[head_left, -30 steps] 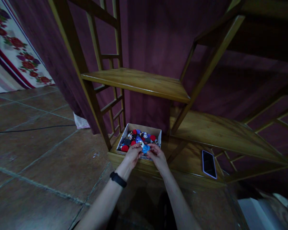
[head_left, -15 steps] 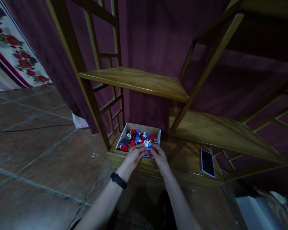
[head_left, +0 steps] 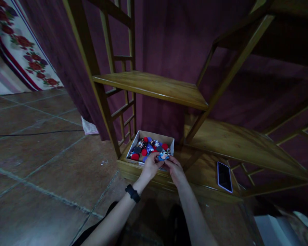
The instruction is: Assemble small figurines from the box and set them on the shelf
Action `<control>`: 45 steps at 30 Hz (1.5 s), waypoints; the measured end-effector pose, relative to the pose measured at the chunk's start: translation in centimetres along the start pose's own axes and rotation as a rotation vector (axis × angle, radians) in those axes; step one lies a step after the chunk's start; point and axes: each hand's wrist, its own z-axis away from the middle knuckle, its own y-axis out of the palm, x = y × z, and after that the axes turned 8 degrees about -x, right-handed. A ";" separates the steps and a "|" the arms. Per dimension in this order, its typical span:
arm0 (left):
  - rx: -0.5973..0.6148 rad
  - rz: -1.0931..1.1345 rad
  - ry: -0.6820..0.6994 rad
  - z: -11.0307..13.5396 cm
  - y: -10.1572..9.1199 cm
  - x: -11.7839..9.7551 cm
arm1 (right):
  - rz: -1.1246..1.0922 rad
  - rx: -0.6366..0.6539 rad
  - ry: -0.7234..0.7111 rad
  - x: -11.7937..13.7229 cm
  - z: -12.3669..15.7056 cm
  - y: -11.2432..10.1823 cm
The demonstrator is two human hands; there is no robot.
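A small blue-and-white figurine [head_left: 163, 155] is held between my two hands, over the near right part of an open cardboard box [head_left: 161, 136]. My left hand [head_left: 151, 166], with a black band on its wrist, is closed with thumb and fingers at the figurine's left side. On its right side, the fingers of my right hand [head_left: 175, 169] are closed on it too. Inside the box lie several more small figures with red, dark and purple round bases, such as a red base [head_left: 135, 156] at the front left. Fine details of the figures are too small to make out.
The box sits on the lowest board of a wooden shelf unit [head_left: 154, 86]. A phone [head_left: 224, 177] lies on that board to the right. Purple curtain [head_left: 164, 51] hangs behind. On the tiled floor [head_left: 53, 171] are a cable and a small clear scrap.
The figurine now stands out more clearly between my fingers, its white and blue front turned upward. My hands have come slightly away from the box's contents, and the view has shifted a little.
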 end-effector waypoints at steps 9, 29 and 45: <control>0.143 -0.772 0.459 2.0 -0.2 -1.7 | -0.059 -0.043 0.011 -0.7 -0.4 -1.0; 0.254 -0.802 0.597 2.6 -0.1 -1.9 | -0.045 -0.090 0.039 -1.3 -0.4 -1.4; -0.007 0.312 -0.164 0.0 0.2 -0.3 | -0.035 -0.061 0.007 0.1 1.1 -0.5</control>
